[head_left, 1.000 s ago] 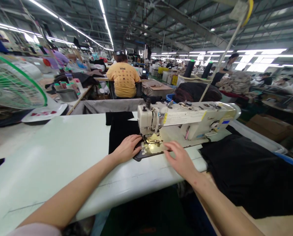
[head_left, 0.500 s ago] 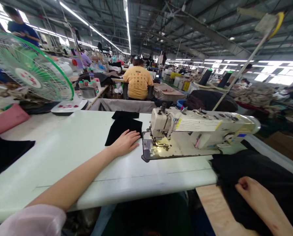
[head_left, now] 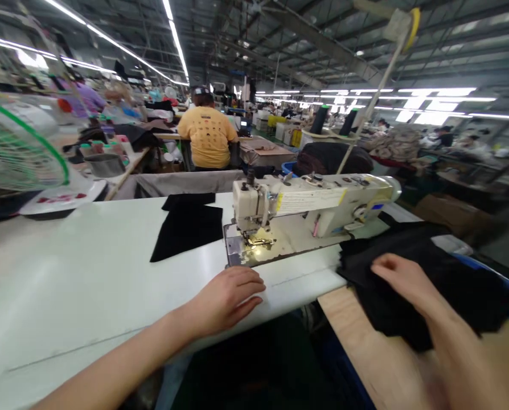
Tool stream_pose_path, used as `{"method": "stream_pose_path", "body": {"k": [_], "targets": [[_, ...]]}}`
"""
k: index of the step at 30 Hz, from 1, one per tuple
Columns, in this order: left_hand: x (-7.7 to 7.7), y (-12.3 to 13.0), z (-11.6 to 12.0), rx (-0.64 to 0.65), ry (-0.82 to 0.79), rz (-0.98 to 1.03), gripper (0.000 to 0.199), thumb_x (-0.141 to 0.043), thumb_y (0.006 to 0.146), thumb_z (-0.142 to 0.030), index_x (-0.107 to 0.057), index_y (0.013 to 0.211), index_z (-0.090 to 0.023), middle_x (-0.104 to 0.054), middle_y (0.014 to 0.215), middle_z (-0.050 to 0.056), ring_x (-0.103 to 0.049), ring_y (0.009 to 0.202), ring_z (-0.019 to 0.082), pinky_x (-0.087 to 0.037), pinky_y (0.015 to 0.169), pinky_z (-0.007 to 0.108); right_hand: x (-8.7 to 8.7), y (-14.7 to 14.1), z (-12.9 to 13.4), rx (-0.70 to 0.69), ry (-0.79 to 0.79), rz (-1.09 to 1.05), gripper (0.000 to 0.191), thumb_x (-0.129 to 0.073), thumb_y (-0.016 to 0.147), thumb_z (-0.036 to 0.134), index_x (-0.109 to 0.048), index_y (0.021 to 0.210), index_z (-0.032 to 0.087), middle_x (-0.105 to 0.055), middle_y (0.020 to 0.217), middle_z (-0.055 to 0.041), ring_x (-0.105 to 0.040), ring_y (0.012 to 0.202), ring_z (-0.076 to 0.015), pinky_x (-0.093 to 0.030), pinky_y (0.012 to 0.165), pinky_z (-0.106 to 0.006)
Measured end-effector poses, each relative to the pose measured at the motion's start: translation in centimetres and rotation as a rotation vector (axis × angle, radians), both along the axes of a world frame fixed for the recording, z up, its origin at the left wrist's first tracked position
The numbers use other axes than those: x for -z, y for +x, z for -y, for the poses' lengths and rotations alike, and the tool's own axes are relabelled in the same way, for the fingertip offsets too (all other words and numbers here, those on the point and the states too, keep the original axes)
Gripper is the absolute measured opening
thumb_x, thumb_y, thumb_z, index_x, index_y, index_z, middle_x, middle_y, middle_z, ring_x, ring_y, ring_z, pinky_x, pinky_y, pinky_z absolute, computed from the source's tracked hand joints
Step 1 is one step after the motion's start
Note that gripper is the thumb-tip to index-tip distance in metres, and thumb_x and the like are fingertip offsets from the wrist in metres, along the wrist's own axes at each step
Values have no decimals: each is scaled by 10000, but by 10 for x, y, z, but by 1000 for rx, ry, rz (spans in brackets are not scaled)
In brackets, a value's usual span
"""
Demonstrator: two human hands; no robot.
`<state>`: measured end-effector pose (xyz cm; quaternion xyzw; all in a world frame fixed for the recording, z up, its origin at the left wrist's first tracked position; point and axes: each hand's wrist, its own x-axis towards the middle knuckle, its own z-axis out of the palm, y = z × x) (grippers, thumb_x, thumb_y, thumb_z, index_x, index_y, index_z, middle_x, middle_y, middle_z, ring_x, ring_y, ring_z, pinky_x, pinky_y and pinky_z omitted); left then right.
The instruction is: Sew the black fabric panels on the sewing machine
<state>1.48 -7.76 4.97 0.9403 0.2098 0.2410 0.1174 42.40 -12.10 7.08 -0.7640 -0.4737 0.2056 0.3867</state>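
Note:
My left hand (head_left: 233, 297) hovers or rests near the front edge of the white table (head_left: 109, 273), in front of the sewing machine (head_left: 297, 205). Its fingers are slightly curled and a little apart, with nothing in them. Two black fabric pieces (head_left: 188, 228) lie partly overlapped on the table, left of the machine. On the right, my right hand (head_left: 397, 276) is over a black fabric pile (head_left: 442, 279), thumb and forefinger bent together. Whether cloth is pinched between those fingertips is hidden.
A green-rimmed fan (head_left: 19, 148) stands at the left, with a metal pot (head_left: 105, 165) beyond it. Ahead sits a person in a yellow shirt (head_left: 205, 136). A thread stand pole (head_left: 369, 108) rises behind the machine. A wooden board (head_left: 352, 330) lies at the lower right.
My left hand has left the black pieces and come toward the table's front edge. My right hand stays over the black pile. The camera view has turned right.

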Motion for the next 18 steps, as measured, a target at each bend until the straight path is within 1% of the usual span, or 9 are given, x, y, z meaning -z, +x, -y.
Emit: {"method": "stream_pose_path", "body": {"k": [1, 2, 5, 7, 9, 12, 14, 15, 18], "targets": [[-2, 10, 4, 6, -32, 4, 326, -531, 957, -213, -619, 1271, -216, -694, 1212, 111, -647, 1138, 239, -524, 1011, 398, -9, -17, -1, 41, 2, 84, 149, -701, 548, 325, -576, 550, 243, -566, 561, -29, -517, 569, -205, -401, 577, -348], [-4, 19, 7, 2, -65, 4, 436, -549, 946, -214, -536, 1381, -229, -641, 1316, 122, -612, 1208, 251, -513, 1039, 411, -17, -33, -2, 6, 28, 89, 127, -679, 558, 311, -583, 572, 230, -574, 575, -13, -514, 577, -186, -393, 583, -322], [-2, 46, 17, -45, -140, 37, 820, -635, 884, -220, -199, 1577, -243, -392, 1560, 165, -441, 1398, 302, -437, 1124, 483, -40, -77, 1, -379, 39, -228, 117, -658, 635, 298, -609, 674, 199, -565, 612, 29, -479, 573, -125, -374, 577, -256], [2, 60, 23, -51, -146, 112, 959, -671, 837, -201, -86, 1595, -239, -260, 1622, 181, -319, 1468, 334, -379, 1157, 534, -50, -100, 7, -559, 10, -499, 139, -677, 641, 288, -593, 681, 185, -538, 589, 44, -447, 540, -95, -355, 550, -226], [2, 69, 27, -10, -127, 244, 904, -630, 832, -154, -140, 1586, -243, -279, 1615, 175, -301, 1477, 336, -363, 1163, 541, -55, -117, 12, -674, -55, -749, 176, -701, 624, 285, -570, 669, 178, -512, 564, 53, -431, 506, -77, -344, 519, -206], [-11, 70, 29, -17, -146, 480, 534, -527, 872, -100, -501, 1383, -254, -610, 1331, 124, -584, 1237, 258, -512, 1011, 402, -56, -137, 19, -713, -117, -910, 221, -732, 669, 321, -569, 694, 175, -523, 588, 42, -480, 514, -81, -387, 510, -195], [-28, 65, 28, -156, -159, 580, 360, -512, 863, -78, -633, 1158, -244, -706, 1054, 60, -675, 987, 201, -550, 852, 314, -55, -150, 25, -667, 15, -858, 258, -717, 772, 404, -621, 855, 180, -630, 757, -14, -606, 669, -127, -491, 608, -226], [-38, 62, 27, -244, -158, 600, 348, -520, 832, -62, -648, 1103, -238, -714, 993, 39, -678, 924, 189, -545, 813, 297, -54, -157, 30, -665, 103, -798, 338, -714, 798, 447, -631, 1007, 194, -676, 918, -53, -657, 818, -166, -538, 701, -266], [-70, 55, 29, -409, -173, 570, 440, -542, 719, -41, -639, 1106, -227, -729, 1008, 13, -680, 902, 188, -531, 793, 290, -51, -178, 44, -708, 305, -457, 861, -817, 719, 451, -405, 1455, 275, -542, 1417, -125, -586, 1225, -285, -539, 956, -425]]}}
